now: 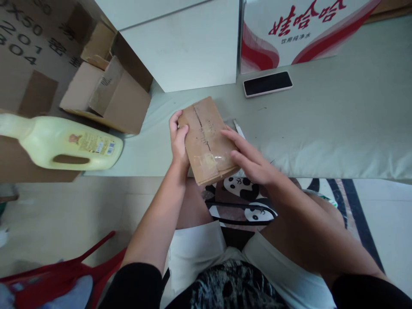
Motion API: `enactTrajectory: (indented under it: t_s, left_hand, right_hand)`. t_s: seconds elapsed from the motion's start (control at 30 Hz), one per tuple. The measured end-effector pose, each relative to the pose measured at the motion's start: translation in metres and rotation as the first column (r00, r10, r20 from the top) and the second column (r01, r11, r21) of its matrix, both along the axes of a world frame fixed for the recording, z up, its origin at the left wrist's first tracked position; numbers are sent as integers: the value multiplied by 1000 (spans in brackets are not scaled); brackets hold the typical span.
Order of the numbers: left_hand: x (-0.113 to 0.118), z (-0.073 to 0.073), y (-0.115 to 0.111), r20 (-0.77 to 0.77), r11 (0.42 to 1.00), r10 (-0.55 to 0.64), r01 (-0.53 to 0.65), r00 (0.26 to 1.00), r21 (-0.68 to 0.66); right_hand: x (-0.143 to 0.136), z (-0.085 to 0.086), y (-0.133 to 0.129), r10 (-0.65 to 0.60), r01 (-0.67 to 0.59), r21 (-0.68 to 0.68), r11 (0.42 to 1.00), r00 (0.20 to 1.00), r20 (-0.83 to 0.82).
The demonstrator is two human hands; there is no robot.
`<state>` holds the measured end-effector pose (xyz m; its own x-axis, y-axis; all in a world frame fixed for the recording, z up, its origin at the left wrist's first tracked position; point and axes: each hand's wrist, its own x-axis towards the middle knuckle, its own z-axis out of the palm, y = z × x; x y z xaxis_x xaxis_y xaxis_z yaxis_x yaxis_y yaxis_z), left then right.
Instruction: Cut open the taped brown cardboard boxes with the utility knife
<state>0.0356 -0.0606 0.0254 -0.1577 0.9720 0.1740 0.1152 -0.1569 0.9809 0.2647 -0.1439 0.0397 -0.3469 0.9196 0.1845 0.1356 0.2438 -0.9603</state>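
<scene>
A small brown cardboard box (206,137), its seam taped over, is held up in front of me at the edge of the cloth-covered surface. My left hand (179,139) grips its left side, with the thumb on the top face and the other fingers around the edge. My right hand (249,156) lies along the right side, fingertips resting on the top face, fingers fairly straight. Just behind the right fingers a thin white-and-grey tool (238,127), perhaps a utility knife, lies on the cloth, partly hidden.
Left stand an open cardboard box (119,101) and a yellow bottle (74,143) with a handle. Behind are a white box (189,47) and a red-and-white water carton (299,38). A phone (268,84) lies on the pale green cloth (337,116).
</scene>
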Motion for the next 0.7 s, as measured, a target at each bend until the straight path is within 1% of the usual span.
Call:
enactTrajectory:
  t_s: [0.07,0.1,0.13,0.17,0.2,0.23,0.3,0.37,0.4,0.47,0.53,0.63,0.7]
  left_hand:
    - [4,-2,1,10,1000,-10,10,1000,5]
    - [6,-4,0,35,1000,-19,18,999,12]
    - [7,-5,-1,70,1000,-25,23,997,20]
    - [7,-6,-3,103,999,-27,25,994,26]
    - [7,-7,-4,125,999,-23,19,992,28]
    - [6,-7,-6,130,1000,-5,2,991,29]
    - [3,-7,-8,101,999,38,-41,994,33]
    - [0,-7,-9,90,997,53,-58,994,48]
    - [-1,-7,-9,102,997,51,-57,993,52]
    - [-2,-7,-8,112,999,25,-30,993,42]
    - [0,-6,-7,55,1000,0,-1,998,22]
    - [7,0,-6,-119,1000,15,-14,993,5]
    - [11,11,-6,-263,997,65,-52,963,56]
  right_hand:
    - [7,-6,7,-108,108,-1,994,994,-3]
    - [10,-10,11,-185,185,1,983,982,48]
    - [13,-14,15,-262,264,9,965,955,141]
    - [16,-19,18,-326,332,22,943,907,266]
    - [19,-23,22,-358,378,33,925,842,404]
    - [20,-26,24,-352,394,36,918,771,531]
    - [21,-31,28,-276,373,17,928,653,706]
    - [19,-34,29,-208,337,-2,942,586,783]
    - [18,-34,30,-196,332,-8,943,575,795]
    - [17,-32,32,-211,359,-23,933,599,772]
    - [19,-30,35,-259,405,-49,913,670,696]
    - [26,-24,38,-359,450,-57,891,778,515]
    - [31,-20,38,-420,469,-42,882,825,379]
